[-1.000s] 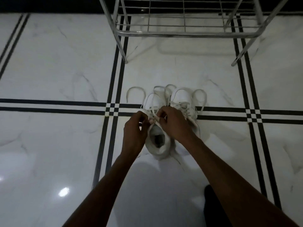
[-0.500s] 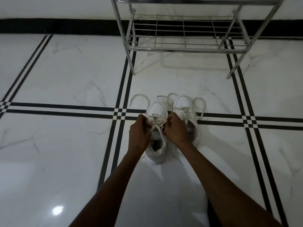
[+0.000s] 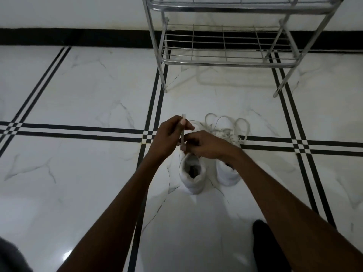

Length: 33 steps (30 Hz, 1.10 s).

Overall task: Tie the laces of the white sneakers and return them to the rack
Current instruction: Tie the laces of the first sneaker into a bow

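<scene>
Two white sneakers (image 3: 210, 169) stand side by side on the marble floor (image 3: 78, 95), heels toward me, just short of the metal rack (image 3: 225, 61). I can read no brand, label or writing on the shoes or the rack. My left hand (image 3: 169, 137) has its fingers (image 3: 186, 125) pinched together on one lace (image 3: 183, 132), drawn upright so its tip pokes above the knuckles. My right hand (image 3: 206, 146) sits over the tongue of the left-side sneaker, fingers curled shut at the base of that same lace; whether they clamp it I cannot tell. The right-side sneaker's laces lie in loose loops past its toe, untouched by either hand.
</scene>
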Each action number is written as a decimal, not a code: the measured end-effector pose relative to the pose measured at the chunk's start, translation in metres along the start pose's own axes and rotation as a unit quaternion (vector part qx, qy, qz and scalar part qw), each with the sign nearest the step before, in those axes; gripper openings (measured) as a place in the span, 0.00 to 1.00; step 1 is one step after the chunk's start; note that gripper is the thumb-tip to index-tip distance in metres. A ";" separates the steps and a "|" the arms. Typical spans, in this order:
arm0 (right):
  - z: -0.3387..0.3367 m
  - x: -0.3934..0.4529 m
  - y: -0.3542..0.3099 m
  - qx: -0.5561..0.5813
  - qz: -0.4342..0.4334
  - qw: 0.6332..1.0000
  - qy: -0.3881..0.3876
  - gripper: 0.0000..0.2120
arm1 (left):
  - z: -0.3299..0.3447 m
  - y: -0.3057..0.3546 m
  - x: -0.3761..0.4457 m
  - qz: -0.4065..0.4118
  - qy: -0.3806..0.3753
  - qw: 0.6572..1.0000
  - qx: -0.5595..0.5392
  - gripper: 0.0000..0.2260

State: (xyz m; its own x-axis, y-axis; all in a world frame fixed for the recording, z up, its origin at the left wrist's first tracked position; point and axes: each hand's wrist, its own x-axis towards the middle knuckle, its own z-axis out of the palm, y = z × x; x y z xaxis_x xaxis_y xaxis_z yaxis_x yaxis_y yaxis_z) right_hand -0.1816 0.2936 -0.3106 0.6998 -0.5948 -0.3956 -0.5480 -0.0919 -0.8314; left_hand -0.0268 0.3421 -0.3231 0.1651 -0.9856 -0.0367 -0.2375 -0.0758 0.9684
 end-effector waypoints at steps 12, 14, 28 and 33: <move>-0.013 -0.004 0.021 -0.097 -0.065 0.945 0.304 0.06 | 0.019 -0.029 -0.007 -0.124 -0.005 0.990 -0.065 0.14; -0.009 -0.003 0.027 -0.019 -0.050 0.940 0.338 0.06 | 0.019 -0.029 -0.009 -0.096 0.010 0.995 -0.013 0.13; -0.008 -0.005 0.021 0.310 -0.025 0.918 0.246 0.11 | 0.007 -0.038 -0.006 -0.028 -0.011 0.983 0.183 0.10; -0.022 -0.008 0.043 0.038 0.116 0.937 0.327 0.10 | -0.021 -0.039 -0.021 -0.082 0.051 0.956 0.279 0.04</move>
State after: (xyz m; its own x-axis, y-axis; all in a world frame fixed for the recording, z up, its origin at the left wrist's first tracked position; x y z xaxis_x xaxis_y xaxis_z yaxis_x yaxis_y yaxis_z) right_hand -0.2207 0.2768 -0.3345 0.1212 -0.9564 -0.2657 -0.5986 0.1431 -0.7882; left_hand -0.0008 0.3685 -0.3550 0.3292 -0.9361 -0.1241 -0.6687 -0.3239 0.6693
